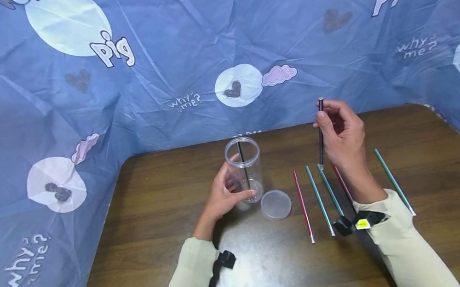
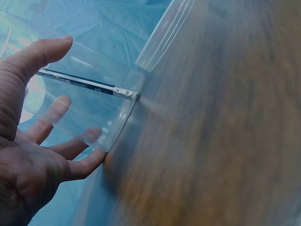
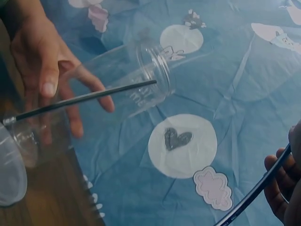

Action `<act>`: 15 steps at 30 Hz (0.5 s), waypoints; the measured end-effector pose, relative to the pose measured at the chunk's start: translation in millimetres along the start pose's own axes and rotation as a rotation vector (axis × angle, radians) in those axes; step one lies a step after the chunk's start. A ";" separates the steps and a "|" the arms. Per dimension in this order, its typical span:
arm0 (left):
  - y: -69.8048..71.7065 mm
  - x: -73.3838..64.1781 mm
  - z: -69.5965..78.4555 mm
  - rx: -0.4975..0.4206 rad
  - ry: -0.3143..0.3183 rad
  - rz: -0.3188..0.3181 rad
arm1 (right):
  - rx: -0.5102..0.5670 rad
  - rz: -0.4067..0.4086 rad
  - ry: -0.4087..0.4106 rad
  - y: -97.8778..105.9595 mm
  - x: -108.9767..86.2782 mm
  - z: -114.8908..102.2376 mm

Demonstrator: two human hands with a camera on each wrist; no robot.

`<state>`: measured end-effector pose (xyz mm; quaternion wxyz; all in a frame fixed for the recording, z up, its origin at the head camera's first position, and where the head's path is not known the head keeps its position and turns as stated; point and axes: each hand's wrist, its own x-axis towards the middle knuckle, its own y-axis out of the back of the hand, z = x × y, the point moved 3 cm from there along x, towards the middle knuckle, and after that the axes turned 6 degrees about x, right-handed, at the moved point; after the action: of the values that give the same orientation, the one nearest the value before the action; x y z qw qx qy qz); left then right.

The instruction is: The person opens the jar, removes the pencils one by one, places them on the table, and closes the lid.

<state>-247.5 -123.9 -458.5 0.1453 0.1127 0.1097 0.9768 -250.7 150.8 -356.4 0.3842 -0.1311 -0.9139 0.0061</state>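
Observation:
A clear plastic jar (image 1: 254,171) stands uncapped on the table, and my left hand (image 1: 223,196) holds it low down, fingers behind and thumb in front. Inside leans a black pencil (image 1: 241,154), its metal-ferruled end at the jar's bottom in the left wrist view (image 2: 124,93). To the right, my right hand (image 1: 345,137) pinches a dark pencil (image 1: 321,146) near its top between thumb and fingers. That pencil hangs nearly upright, its lower end overlapping the top of a teal pencil (image 1: 331,191). In the right wrist view the held pencil (image 3: 254,193) looks dark blue.
A round translucent lid (image 1: 276,204) lies right of the jar. Farther right, spread in a loose row, are a red pencil (image 1: 304,208), a teal pencil (image 1: 320,201), another red pencil (image 1: 343,182) partly under my right arm, and a teal pencil (image 1: 394,183). Blue printed cloth (image 1: 188,50) hangs behind.

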 end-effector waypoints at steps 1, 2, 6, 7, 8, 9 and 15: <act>-0.5 0.2 0.1 -0.003 -0.001 -0.002 | -0.008 0.006 -0.006 2.2 -0.6 0.7; -1.0 0.4 0.1 -0.005 -0.002 -0.006 | -0.009 0.017 -0.016 4.2 -1.2 1.2; -1.7 0.5 -0.5 -0.008 -0.003 -0.004 | -0.028 0.025 -0.037 10.3 -3.1 3.7; -1.6 0.3 -0.8 -0.005 -0.003 -0.001 | -0.037 0.030 -0.042 11.2 -3.3 4.3; -1.4 0.3 -1.0 -0.002 -0.002 0.001 | -0.048 0.037 -0.045 12.1 -3.3 4.8; -1.2 0.2 -1.2 0.000 -0.001 0.004 | -0.069 0.044 -0.042 13.3 -3.1 5.2; -0.1 0.3 -1.2 0.010 0.003 0.001 | -0.180 0.113 -0.003 29.4 3.1 7.5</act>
<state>-248.0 -123.9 -459.6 0.1439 0.1122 0.1148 0.9765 -251.1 180.7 -362.8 0.3687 -0.2166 -0.9023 -0.0540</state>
